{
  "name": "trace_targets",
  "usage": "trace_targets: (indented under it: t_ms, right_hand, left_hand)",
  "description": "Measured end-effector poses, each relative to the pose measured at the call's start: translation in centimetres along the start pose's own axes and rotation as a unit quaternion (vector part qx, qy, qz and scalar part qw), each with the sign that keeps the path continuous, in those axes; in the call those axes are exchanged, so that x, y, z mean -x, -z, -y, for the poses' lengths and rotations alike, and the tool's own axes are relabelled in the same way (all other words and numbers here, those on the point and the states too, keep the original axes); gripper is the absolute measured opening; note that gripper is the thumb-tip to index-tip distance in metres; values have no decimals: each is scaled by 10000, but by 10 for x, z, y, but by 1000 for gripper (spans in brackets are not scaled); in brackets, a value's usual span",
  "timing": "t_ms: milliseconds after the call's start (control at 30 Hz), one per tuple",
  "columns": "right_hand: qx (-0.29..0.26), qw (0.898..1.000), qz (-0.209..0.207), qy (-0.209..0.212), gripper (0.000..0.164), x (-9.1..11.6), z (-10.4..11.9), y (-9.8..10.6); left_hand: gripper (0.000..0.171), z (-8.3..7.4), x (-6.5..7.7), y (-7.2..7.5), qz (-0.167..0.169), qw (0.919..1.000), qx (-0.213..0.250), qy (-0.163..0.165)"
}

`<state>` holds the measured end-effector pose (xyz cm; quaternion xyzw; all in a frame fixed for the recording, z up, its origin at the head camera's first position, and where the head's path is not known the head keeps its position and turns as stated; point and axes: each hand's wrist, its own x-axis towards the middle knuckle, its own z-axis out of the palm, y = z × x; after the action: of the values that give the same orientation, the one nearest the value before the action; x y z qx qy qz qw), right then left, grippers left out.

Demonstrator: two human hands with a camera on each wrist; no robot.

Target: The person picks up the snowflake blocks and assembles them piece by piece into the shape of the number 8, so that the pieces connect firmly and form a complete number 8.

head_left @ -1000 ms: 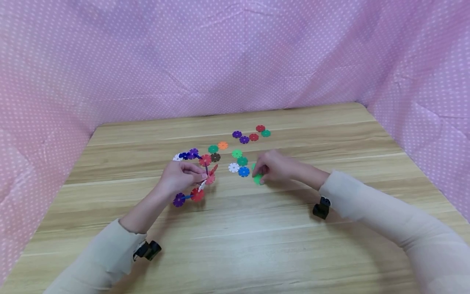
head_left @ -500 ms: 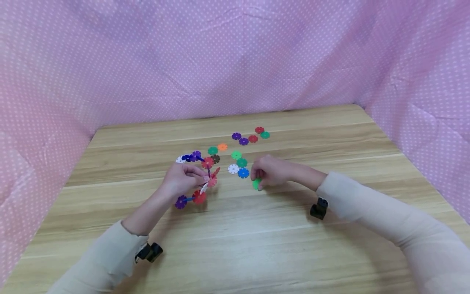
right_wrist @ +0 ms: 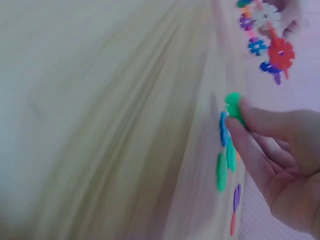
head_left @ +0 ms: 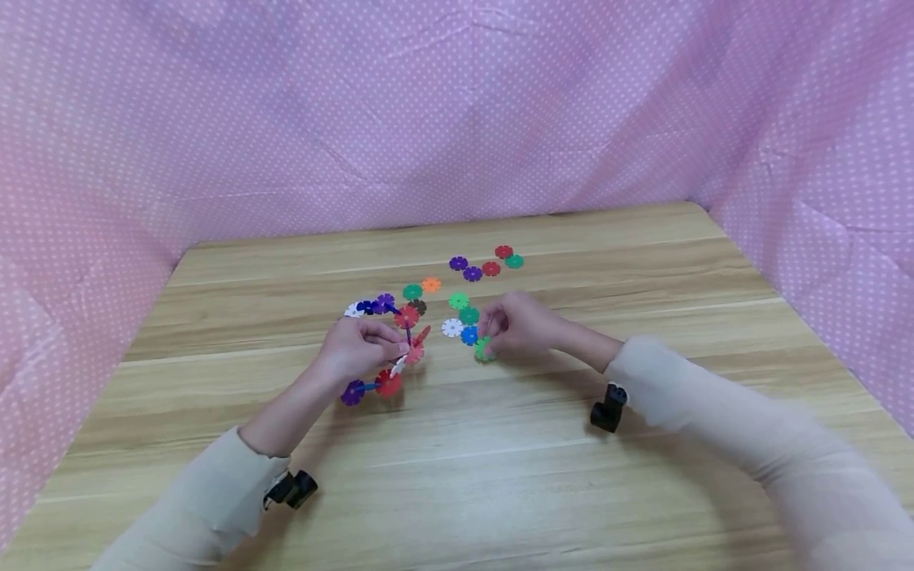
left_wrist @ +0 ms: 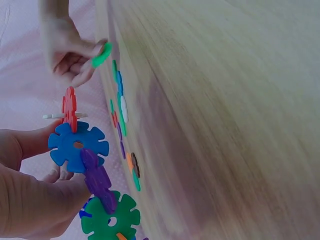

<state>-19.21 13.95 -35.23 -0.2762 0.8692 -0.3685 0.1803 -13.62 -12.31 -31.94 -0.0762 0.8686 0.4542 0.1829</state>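
Observation:
In the head view my left hand (head_left: 360,347) grips a chain of notched, flower-shaped plastic discs (head_left: 388,384) slotted together in red, white, blue and purple. The left wrist view shows a blue disc (left_wrist: 70,150), a purple one (left_wrist: 99,182) and a green one (left_wrist: 110,220) of that chain close to my thumb. My right hand (head_left: 524,325) pinches a single light green disc (head_left: 482,350) between thumb and fingertip. Off the tabletop, this disc (right_wrist: 233,105) shows in the right wrist view, apart from the chain.
Loose discs lie flat on the wooden table (head_left: 457,476): a blue (head_left: 469,336) and a white (head_left: 452,327) between the hands, an orange (head_left: 432,284) behind the chain. Farther back are purple (head_left: 458,262) and red (head_left: 504,251) ones. A pink dotted cloth (head_left: 457,119) surrounds the table.
My right hand has moved left with the light green disc, bringing it nearer the chain. The left hand and its chain have shifted only slightly to the right.

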Motion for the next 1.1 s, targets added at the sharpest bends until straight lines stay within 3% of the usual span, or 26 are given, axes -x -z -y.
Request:
trace_targets:
  t_ms: [67,167,300,433,700,1100]
  right_hand:
    - [-742,9962,-316,-340,18,-4,3,-3]
    - [-1717,9785,-712,-895,22,-10,11,-5]
    - [-2524,9527,-892,-1436,23,-16,22,-7]
    - [-2943,9391,-896,-1534,23,-20,29,-8]
    - [-3188,9317,-945,-1462,24,-22,34,-12]
    - [-3028,9419,-721,-1265,26,-21,34,-20]
  left_hand:
    - [17,0,-1,-1,25,10000,-71,-4]
    - [17,-1,-2,-4,93,9999,-121,-16]
    - [18,-1,-2,-6,199,9998,-100,-20]
    - [18,-2,-2,-7,252,9997,-62,-30]
    - [18,-1,-2,-7,339,9993,-45,-164]
    - [14,0,-2,-10,459,9984,-116,-312]
